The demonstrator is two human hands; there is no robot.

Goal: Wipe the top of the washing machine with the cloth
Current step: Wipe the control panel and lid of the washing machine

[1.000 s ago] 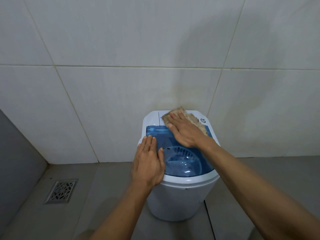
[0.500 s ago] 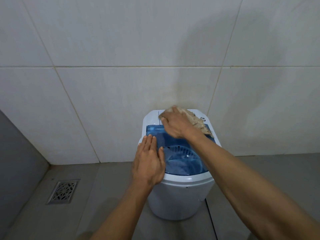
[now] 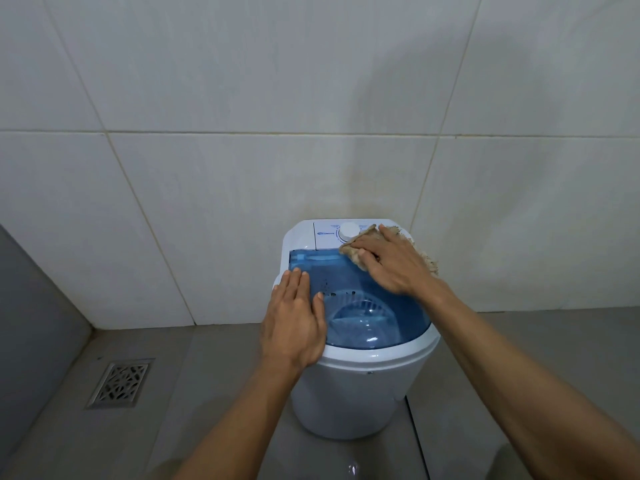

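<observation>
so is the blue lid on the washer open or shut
Shut. The blue lid lies flat inside the white rim of the washing machine, with the left hand resting flat on its edge.

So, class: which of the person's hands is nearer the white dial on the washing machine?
Right. The right hand presses the cloth just beside the white dial; the left hand lies flat on the lid's near-left edge.

Right hand (image 3: 391, 263) presses tan cloth (image 3: 351, 252) flat on washing machine (image 3: 349, 393) control panel, beside white dial (image 3: 349, 231). Left hand (image 3: 294, 323) rests flat on blue lid (image 3: 398, 317). Floor drain (image 3: 121, 382) at left.
</observation>
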